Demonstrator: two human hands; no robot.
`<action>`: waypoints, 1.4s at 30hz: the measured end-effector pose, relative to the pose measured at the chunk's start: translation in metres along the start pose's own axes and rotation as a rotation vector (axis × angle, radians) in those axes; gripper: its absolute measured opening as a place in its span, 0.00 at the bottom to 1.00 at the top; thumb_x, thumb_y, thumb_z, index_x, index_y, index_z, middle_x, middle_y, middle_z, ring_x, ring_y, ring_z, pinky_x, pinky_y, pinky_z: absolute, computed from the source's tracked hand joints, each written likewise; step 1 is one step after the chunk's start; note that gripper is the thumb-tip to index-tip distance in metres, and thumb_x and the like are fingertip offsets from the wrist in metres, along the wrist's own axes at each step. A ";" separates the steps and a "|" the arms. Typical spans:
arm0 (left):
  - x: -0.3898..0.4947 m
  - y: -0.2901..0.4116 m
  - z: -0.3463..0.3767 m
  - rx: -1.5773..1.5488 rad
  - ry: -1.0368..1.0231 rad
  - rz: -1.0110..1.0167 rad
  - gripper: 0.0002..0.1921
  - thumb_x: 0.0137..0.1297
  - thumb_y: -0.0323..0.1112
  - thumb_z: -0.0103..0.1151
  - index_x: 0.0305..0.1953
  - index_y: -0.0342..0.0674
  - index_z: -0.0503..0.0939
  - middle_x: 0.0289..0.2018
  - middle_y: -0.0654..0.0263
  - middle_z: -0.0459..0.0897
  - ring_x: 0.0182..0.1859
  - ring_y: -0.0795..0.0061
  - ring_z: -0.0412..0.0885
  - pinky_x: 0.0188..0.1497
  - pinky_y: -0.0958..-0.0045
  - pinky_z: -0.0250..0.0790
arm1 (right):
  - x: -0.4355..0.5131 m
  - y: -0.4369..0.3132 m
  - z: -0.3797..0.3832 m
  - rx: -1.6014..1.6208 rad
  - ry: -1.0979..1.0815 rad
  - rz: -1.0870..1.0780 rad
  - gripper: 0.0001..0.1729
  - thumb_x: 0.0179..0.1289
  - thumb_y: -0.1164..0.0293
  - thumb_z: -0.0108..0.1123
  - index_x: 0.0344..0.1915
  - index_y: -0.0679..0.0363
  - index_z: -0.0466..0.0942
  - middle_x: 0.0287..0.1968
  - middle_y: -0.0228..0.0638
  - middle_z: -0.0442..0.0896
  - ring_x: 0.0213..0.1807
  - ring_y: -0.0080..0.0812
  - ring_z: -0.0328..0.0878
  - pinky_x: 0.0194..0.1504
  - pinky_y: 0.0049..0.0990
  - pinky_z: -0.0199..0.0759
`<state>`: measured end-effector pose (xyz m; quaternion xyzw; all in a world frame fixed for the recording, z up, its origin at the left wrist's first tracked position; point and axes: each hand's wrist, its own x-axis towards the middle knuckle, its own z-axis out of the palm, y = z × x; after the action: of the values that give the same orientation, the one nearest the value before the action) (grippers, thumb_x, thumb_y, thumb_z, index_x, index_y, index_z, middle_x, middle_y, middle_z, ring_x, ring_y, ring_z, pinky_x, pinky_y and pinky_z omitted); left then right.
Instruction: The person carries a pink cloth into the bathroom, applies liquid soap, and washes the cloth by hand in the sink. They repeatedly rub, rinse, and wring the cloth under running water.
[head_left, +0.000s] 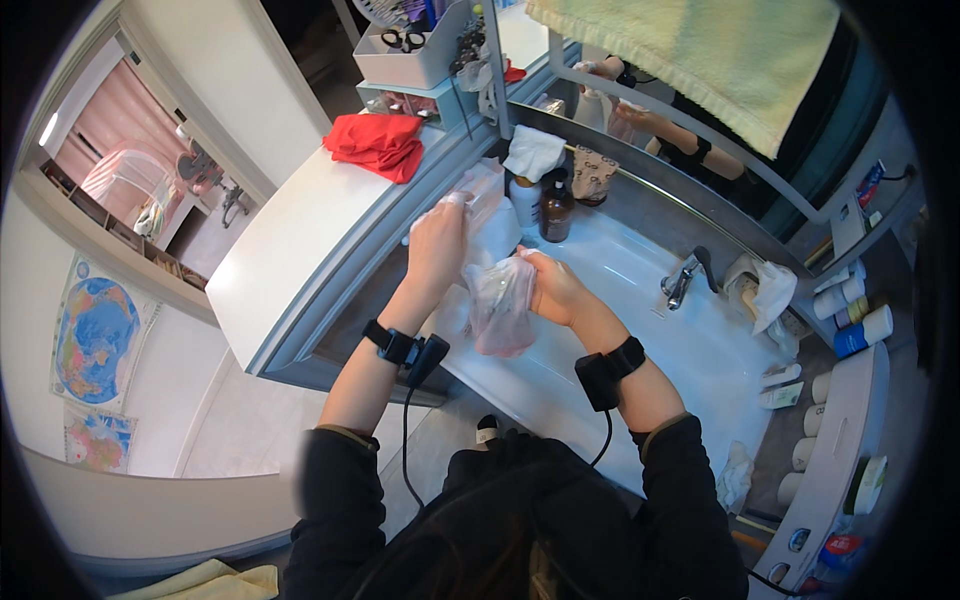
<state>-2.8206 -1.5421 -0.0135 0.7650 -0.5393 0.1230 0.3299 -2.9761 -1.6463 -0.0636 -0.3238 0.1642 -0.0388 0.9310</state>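
A translucent pinkish bag or pouch (501, 306) hangs over the left end of the white sink (615, 345), gripped at its upper right edge by my right hand (556, 289). My left hand (439, 244) is raised higher and to the left, its fingers closed by a second translucent pinkish piece (481, 191); whether it grips that piece cannot be made out. Just behind the hands is a white container (496, 236), partly hidden. A brown pump bottle (556, 210) and a white bottle (525, 201) stand at the sink's back left corner.
A red cloth (379, 144) lies on the white counter (315, 240) to the left. The faucet (681, 279) rises from the sink's back edge, near crumpled white cloth (772, 292). A yellow-green towel (705, 60) hangs before the mirror. Toiletries line the right side.
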 end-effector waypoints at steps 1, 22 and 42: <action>-0.001 0.007 0.005 -0.119 -0.015 -0.028 0.10 0.69 0.34 0.43 0.44 0.35 0.72 0.30 0.57 0.78 0.32 0.62 0.79 0.35 0.66 0.68 | -0.006 -0.002 -0.006 0.000 -0.020 -0.050 0.15 0.72 0.62 0.36 0.46 0.57 0.69 0.44 0.35 0.77 0.46 0.34 0.76 0.49 0.36 0.71; -0.101 0.101 0.194 -2.065 -0.331 -1.053 0.17 0.70 0.49 0.38 0.48 0.45 0.70 0.39 0.66 0.76 0.43 0.70 0.75 0.44 0.65 0.69 | -0.073 0.029 -0.053 -1.617 0.741 -1.025 0.14 0.59 0.61 0.56 0.23 0.59 0.73 0.22 0.47 0.78 0.24 0.48 0.77 0.22 0.40 0.70; -0.095 0.110 0.164 -2.182 -0.418 -0.698 0.16 0.71 0.47 0.38 0.48 0.43 0.70 0.37 0.67 0.76 0.41 0.71 0.75 0.40 0.70 0.70 | -0.063 0.033 -0.068 -1.776 0.647 -1.002 0.07 0.58 0.67 0.54 0.27 0.58 0.74 0.21 0.42 0.79 0.19 0.41 0.78 0.19 0.37 0.71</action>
<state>-2.9847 -1.5986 -0.1476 0.1874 -0.1627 -0.6325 0.7337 -3.0592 -1.6490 -0.1158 -0.8906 0.2211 -0.3672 0.1519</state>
